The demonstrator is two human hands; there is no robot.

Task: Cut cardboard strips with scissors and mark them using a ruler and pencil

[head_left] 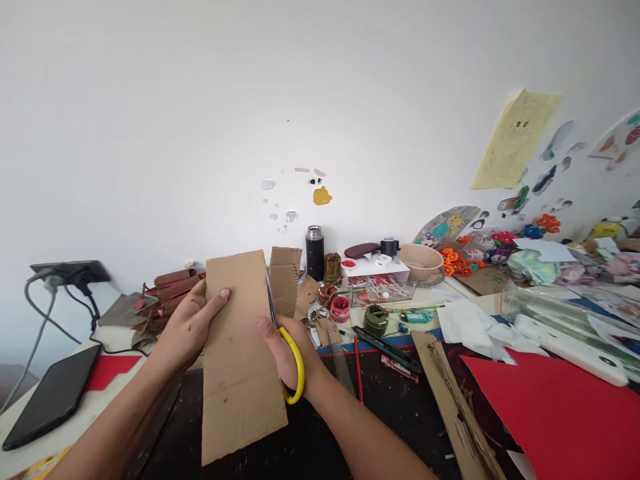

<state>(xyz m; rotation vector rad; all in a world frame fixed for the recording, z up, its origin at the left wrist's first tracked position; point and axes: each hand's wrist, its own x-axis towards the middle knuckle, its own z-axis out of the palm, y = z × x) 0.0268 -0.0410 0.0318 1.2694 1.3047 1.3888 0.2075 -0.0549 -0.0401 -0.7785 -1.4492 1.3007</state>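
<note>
A tall piece of brown cardboard (243, 360) is held up over the dark work mat. My left hand (193, 320) grips its left edge, thumb on the near face and the other fingers hidden behind. In my right hand (295, 357) is a pair of scissors (301, 373) with yellow handles. Their blades run up along the right edge of the cardboard, which partly hides them. Behind the cardboard stands another folded cardboard piece (286, 273).
A black thermos (315, 253), paint jars (375, 320) and a pinkish bowl (421, 260) stand along the wall. A box cutter (387, 350), cardboard strips (443, 393) and red paper (560, 407) lie rightward. At left are a tablet (53, 397) and a power strip (75, 271).
</note>
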